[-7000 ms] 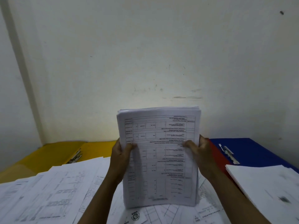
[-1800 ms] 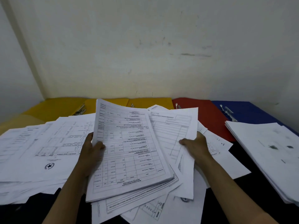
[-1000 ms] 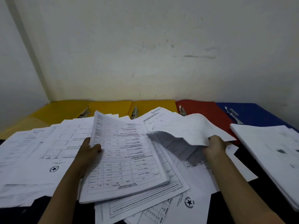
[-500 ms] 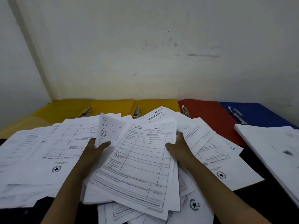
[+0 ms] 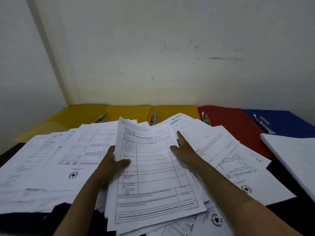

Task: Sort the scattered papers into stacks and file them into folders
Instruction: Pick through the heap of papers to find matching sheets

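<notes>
Papers look floppy and slidey; left hand pinches the stack's edge, right hand spread flat, so support underneath.

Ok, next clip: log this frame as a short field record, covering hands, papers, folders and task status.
left hand: left hand grips the left edge of the raised bundle of printed white forms, thumb on top
right hand: right hand at the bundle's right edge, index finger extended, thumb on the sheet
loose papers: scattered white sheets all around
separate stack: white paper stack at far right
folders: yellow folders, red folder, blue folder along the wall, open
status: nothing filed yet
</notes>
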